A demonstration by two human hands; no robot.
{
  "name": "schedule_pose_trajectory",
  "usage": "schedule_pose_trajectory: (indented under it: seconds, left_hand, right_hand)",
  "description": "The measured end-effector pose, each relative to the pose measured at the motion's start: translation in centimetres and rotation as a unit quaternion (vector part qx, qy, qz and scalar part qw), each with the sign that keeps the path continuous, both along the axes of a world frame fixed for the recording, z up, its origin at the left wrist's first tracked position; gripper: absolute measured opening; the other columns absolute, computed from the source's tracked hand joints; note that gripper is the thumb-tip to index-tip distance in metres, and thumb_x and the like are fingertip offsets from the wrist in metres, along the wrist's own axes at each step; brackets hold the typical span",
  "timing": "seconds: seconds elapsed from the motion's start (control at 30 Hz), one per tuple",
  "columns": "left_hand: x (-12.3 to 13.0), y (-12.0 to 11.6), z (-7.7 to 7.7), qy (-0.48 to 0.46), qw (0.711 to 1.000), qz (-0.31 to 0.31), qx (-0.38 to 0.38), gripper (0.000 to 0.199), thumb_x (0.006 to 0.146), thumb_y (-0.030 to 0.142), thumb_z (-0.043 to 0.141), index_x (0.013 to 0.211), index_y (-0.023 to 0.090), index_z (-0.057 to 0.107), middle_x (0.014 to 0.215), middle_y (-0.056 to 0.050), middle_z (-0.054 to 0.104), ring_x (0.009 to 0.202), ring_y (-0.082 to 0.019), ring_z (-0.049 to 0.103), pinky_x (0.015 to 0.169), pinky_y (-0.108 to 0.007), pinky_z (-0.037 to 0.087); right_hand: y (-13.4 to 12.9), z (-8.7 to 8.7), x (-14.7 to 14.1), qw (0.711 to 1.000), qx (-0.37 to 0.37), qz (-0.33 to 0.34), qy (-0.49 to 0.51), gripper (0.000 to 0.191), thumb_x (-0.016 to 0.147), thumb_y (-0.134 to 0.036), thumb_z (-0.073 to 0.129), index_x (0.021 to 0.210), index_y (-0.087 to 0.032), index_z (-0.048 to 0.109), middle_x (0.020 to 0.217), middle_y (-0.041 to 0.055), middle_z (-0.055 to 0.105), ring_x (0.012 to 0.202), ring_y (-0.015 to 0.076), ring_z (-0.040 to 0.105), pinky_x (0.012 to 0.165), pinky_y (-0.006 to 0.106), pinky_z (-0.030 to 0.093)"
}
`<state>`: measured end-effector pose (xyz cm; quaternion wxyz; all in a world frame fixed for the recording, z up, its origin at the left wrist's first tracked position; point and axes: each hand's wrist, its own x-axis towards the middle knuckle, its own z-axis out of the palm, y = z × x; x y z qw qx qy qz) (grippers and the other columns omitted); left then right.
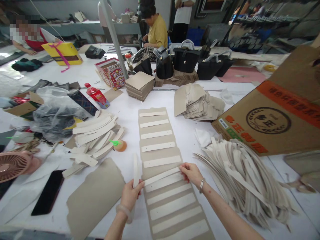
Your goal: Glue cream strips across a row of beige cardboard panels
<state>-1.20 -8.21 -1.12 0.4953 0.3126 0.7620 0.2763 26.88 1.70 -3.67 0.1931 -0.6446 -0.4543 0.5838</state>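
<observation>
My left hand point(129, 196) is closed on the left end of a white strip point(162, 176), and a second white strip point(135, 166) sticks up from the same hand. My right hand point(192, 174) pinches the other end of the first strip. That strip is held across a long column of overlapping grey-beige cards point(153, 171). White strips lie crosswise on these cards, one below another. To the left is a loose grey-beige sheet point(96, 196). A pile of white strips point(97, 133) lies behind it, and a big bundle of strips point(240, 176) lies to my right.
At left are a phone point(48, 192), a pink fan point(17, 165) and a small green-tipped bottle point(119, 145). Farther back stand a red bottle point(97, 95), card stacks point(140, 86) and black handbags point(185, 60). A cardboard box point(272, 110) leans at right. Several people are beyond.
</observation>
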Motion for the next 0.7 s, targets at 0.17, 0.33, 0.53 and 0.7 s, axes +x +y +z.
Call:
schedule_pose_trajectory:
  seconds: [0.17, 0.33, 0.53, 0.7]
  left_hand:
    - [0.3, -0.4, -1.2, 0.068, 0.997, 0.022, 0.001, 0.043, 0.063, 0.059, 0.057, 0.060, 0.016, 0.057, 0.040, 0.004, 0.047, 0.041, -0.012, 0.043, 0.046, -0.025, 0.034]
    - [0.6, 0.0, -2.0, 0.078, 0.997, 0.023, 0.007, 0.037, 0.070, 0.052, 0.052, 0.057, 0.017, 0.054, 0.040, 0.004, 0.047, 0.042, -0.012, 0.045, 0.048, -0.025, 0.037]
    - [0.6, 0.6, -2.8, 0.081, 0.996, 0.029, -0.004, 0.037, 0.069, 0.052, 0.052, 0.058, 0.017, 0.056, 0.042, 0.000, 0.052, 0.048, -0.017, 0.053, 0.051, -0.027, 0.040]
    - [0.8, 0.7, -2.5, 0.087, 0.996, 0.035, -0.010, 0.038, 0.068, 0.053, 0.053, 0.058, 0.017, 0.059, 0.047, -0.003, 0.058, 0.058, -0.021, 0.059, 0.055, -0.029, 0.042]
  right_hand:
    - [0.2, -0.7, 0.0, 0.999, 0.003, -0.004, -0.035, 0.025, 0.069, -0.039, 0.057, 0.059, -0.018, 0.050, 0.041, -0.0074, 0.050, 0.030, 0.0064, 0.043, 0.028, 0.017, 0.031]
    - [0.2, -0.7, 0.0, 0.999, 0.002, -0.007, -0.048, 0.026, 0.070, -0.040, 0.056, 0.058, -0.019, 0.048, 0.040, -0.0074, 0.050, 0.029, 0.0069, 0.044, 0.028, 0.017, 0.031]
    - [0.1, -1.1, -0.1, 0.999, -0.001, -0.019, -0.048, 0.027, 0.069, -0.044, 0.055, 0.062, -0.020, 0.047, 0.042, -0.0078, 0.050, 0.029, 0.0079, 0.046, 0.027, 0.017, 0.032]
    - [-0.1, -1.5, -0.1, 0.998, 0.001, -0.035, -0.043, 0.029, 0.069, -0.048, 0.054, 0.064, -0.021, 0.046, 0.043, -0.0085, 0.049, 0.029, 0.0082, 0.047, 0.027, 0.018, 0.033]
